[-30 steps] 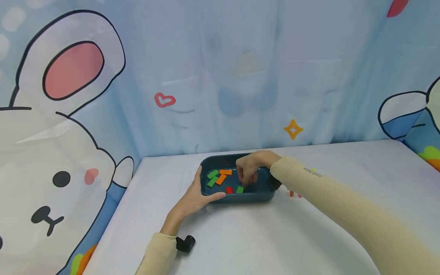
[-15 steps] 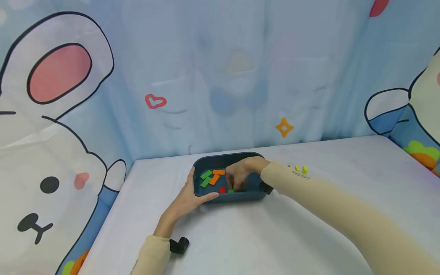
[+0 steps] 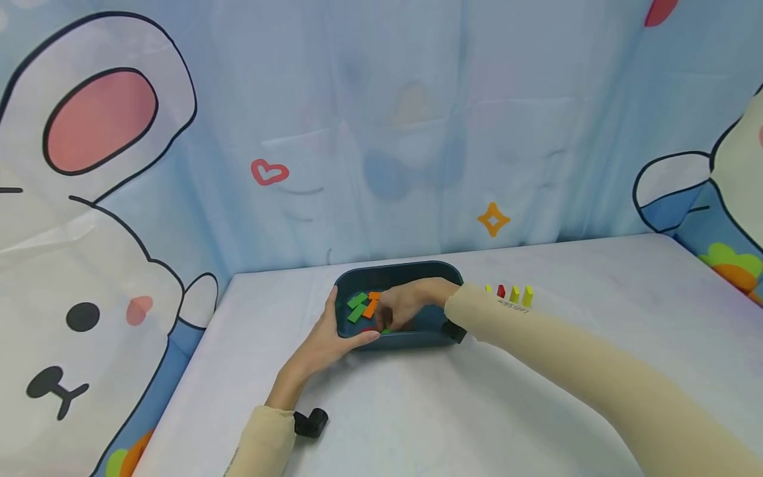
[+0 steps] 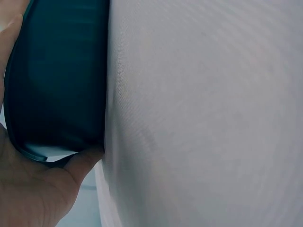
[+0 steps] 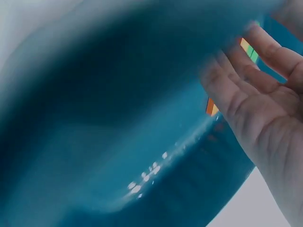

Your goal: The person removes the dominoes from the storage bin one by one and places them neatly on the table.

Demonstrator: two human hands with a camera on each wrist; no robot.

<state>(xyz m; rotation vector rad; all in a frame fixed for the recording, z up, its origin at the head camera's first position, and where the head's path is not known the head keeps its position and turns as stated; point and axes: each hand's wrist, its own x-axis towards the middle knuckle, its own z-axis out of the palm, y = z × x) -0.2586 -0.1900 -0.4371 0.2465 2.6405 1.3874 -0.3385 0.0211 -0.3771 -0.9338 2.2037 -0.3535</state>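
Note:
A dark teal tray sits near the table's back edge. My left hand holds its left end, thumb along the front wall and fingers along the side; the left wrist view shows the thumb against the tray wall. My right hand reaches down inside, fingers bent toward the tray floor. Around its fingertips lie a red piece, a green piece and an orange block. Two green blocks lie farther left. I cannot tell whether the right fingers pinch a block; their tips are hidden.
Right of the tray, several small yellow blocks and a red block stand upright in a row, partly behind the right sleeve. A white cloth covers the table. A printed curtain hangs behind it.
My right hand has moved left within the tray. The red and green pieces by its fingertips have shifted left too. My left hand keeps its hold on the tray.

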